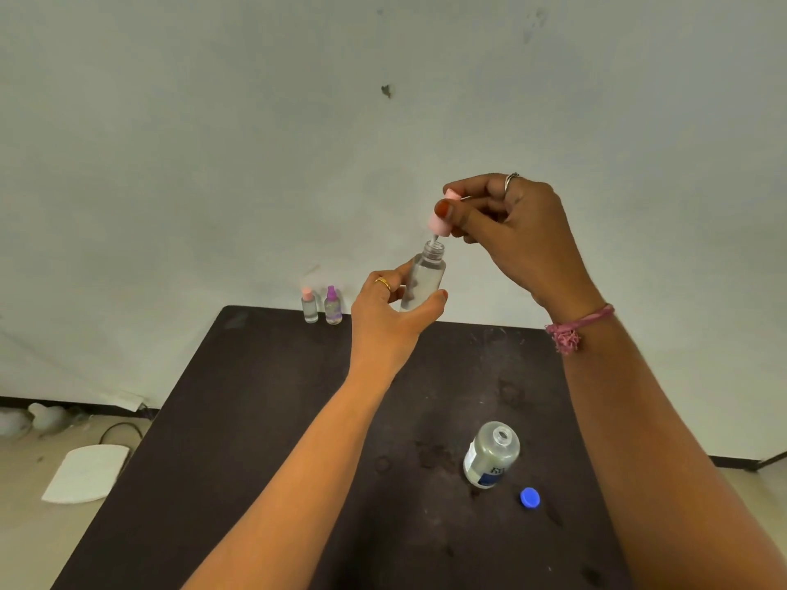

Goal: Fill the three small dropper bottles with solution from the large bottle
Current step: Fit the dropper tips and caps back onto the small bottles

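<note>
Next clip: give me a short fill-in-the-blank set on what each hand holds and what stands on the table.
1. The left hand holds a small clear dropper bottle whose neck is ____.
2. The right hand pinches a dropper cap coloured ____.
3. The large bottle stands on the table with its ____ cap lying beside it.
4. At the table's far edge stand ____ capped small bottles.

Missing words: open; pink; blue; two

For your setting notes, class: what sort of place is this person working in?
Probably a bare indoor room used as a makeshift workspace, not a fitted lab: a plain dark table pushed against an unpainted-looking wall, with a cable and a white board lying on the floor.
</note>
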{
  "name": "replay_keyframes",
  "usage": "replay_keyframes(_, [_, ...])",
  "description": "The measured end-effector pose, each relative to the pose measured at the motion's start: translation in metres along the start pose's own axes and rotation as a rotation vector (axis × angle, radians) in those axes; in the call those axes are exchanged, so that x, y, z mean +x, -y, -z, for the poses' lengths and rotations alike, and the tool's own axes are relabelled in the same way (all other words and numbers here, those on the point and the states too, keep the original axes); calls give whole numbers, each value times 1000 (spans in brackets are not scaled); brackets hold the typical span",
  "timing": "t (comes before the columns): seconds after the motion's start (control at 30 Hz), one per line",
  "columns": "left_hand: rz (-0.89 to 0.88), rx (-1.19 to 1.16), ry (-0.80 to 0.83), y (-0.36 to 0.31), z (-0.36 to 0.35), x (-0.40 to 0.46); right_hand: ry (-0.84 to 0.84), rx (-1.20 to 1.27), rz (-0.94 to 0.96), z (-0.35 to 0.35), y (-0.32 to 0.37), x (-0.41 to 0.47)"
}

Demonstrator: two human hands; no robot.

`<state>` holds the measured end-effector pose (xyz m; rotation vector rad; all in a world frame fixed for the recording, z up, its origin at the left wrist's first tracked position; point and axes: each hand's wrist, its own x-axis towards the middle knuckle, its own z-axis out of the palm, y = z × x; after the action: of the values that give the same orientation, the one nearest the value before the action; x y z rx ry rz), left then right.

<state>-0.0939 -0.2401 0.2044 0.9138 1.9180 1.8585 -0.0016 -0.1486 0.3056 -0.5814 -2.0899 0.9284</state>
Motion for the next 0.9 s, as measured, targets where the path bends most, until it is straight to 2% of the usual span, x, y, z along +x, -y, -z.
replay_keyframes(0.47, [-29,0,-1,-14,6,2,54,-97,-35,0,10,0])
replay_keyframes(0.73, [-27,2,-26,-19,5,2,14,-216,-80,-8,11,2])
replay_keyframes(0.8, [-27,-4,-28,-20,6,1,58,-168,-132,-4,9,2])
replay_keyframes(0.9, [-27,-17,-22,-21,8,2,242,97,-160,12,7,2])
